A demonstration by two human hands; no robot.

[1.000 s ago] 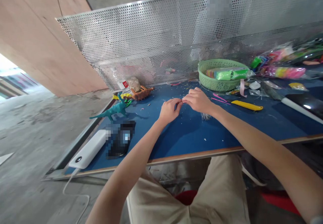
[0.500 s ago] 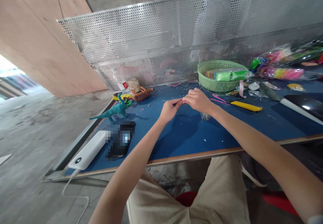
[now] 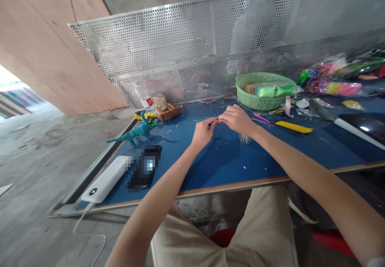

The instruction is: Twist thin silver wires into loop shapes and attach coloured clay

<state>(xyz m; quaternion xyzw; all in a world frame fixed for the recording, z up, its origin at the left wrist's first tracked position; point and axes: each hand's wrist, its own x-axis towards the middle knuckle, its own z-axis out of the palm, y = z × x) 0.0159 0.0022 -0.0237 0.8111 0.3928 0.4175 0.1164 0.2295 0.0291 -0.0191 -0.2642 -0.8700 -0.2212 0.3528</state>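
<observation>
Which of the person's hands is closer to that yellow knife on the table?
Right. The right hand sits just beside the yellow knife; the left hand is farther off, on the right hand's other side.

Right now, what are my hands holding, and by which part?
The left hand and right hand meet fingertip to fingertip over the blue tabletop, pinching something small and dark between them; what it is, and which part, cannot be told.
</observation>
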